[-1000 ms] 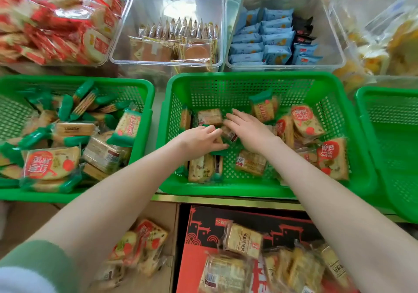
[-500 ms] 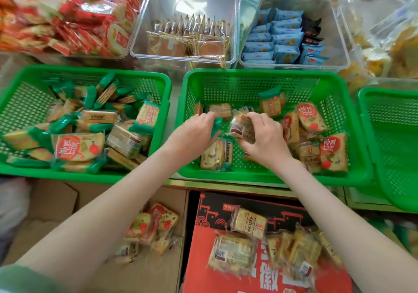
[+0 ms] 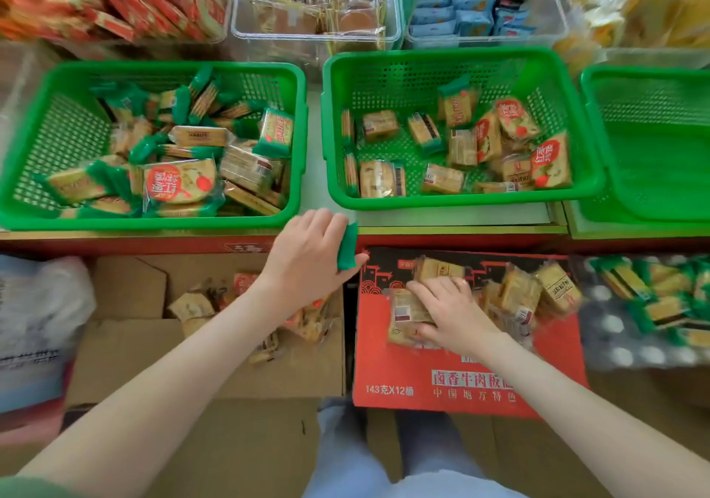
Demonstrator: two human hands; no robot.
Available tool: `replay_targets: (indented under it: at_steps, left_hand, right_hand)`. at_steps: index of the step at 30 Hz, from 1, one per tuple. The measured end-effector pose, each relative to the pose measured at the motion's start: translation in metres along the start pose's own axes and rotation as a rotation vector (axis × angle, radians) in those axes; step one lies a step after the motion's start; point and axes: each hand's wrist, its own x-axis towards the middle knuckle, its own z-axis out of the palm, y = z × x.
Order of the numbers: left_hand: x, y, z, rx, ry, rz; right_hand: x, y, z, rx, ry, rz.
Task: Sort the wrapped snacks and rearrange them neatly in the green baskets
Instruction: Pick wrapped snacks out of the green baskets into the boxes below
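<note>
A pale tabletop [image 3: 461,220] with a gold front edge carries three green baskets in a row, with clear plastic bins [image 3: 315,36] of packed goods behind them. The left basket [image 3: 153,221] holds a mixed heap of wrapped snacks [image 3: 238,167]; the middle basket [image 3: 461,201] has cracker packs [image 3: 442,179] scattered over its floor; the right basket [image 3: 653,75] is cut off by the frame. Below the edge lie a red carton [image 3: 442,374] printed "143克X12桶" and an open brown cardboard box [image 3: 215,363]. The hands are apart. The left hand [image 3: 307,263] grips a green-wrapped snack [image 3: 347,246] just below the baskets. The right hand [image 3: 449,315] clasps a clear-wrapped cracker pack [image 3: 405,305] on the carton, beside more such packs.
</note>
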Motion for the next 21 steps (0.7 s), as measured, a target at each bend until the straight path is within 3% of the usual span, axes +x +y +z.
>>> replay_targets:
  at_steps: [2,5,9,15,21]
  left_hand:
    - [-0.008,0.006,0.01,0.027,-0.056,0.043]
    - [-0.011,0.022,0.021,-0.011,-0.086,0.089]
    - [0.0,0.058,0.024,-0.118,-0.065,0.083]
    - [0.056,0.145,0.016,-0.819,-0.162,-0.329]
    - [0.132,0.252,0.04,-1.143,-0.169,-0.428]
  right_hand:
    - [-0.004,-0.002,0.003,0.0,-0.066,0.104]
    - [-0.004,-0.011,-0.009,0.063,0.031,0.078]
    - [-0.012,-0.027,-0.04,0.432,0.144,0.112]
    - [-0.037,0.007,-0.077,1.064,0.251,0.153]
    - [-0.087,0.114,-0.094,1.092,0.447,0.181]
